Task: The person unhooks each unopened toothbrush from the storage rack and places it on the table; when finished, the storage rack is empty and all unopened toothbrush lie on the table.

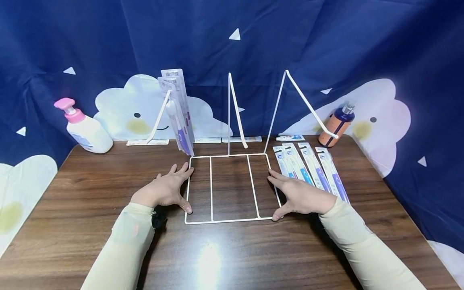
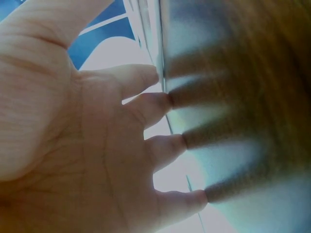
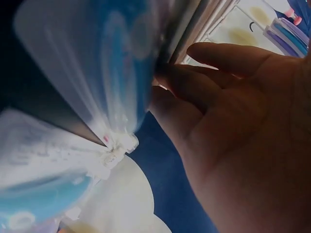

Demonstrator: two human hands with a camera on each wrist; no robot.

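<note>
Both hands flat against wire rack (image 1: 232, 189) on worktop (image 1: 90, 193).
My left hand (image 1: 167, 189) and right hand (image 1: 301, 195), fingers open, touch its side rails.

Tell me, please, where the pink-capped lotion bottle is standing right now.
In the head view, the pink-capped lotion bottle stands at the table's far left corner, against the blue curtain.

Bright overhead light glares off the table (image 1: 208, 262); head view bows at edges, both wrist views blur heavily.
</note>
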